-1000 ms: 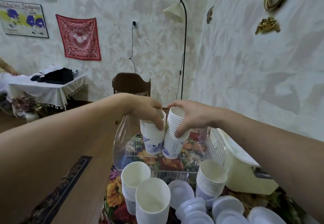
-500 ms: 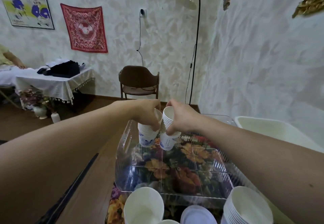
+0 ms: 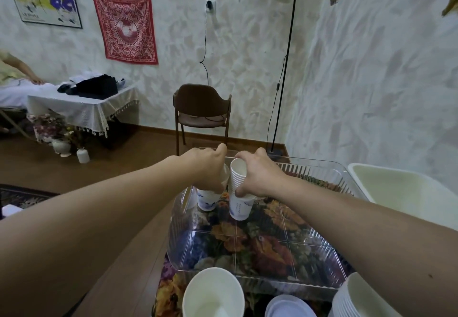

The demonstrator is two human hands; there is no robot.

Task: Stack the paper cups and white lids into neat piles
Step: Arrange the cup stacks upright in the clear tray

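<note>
While both arms reach fwd, the left hand [image 3: 208, 168] grips a nested stack of white paper cups w/ blue print [image 3: 209, 199], and the right hand [image 3: 257, 175] grips a second stack of the same cups [image 3: 240, 192]. Both stacks sit side by side at the far end of the clear plastic tray [image 3: 322, 282] on the floral tablecloth [image 3: 168, 292]. Near edge: more white cups [image 3: 213, 294] & a white plastic lid [image 3: 287, 306].
</note>
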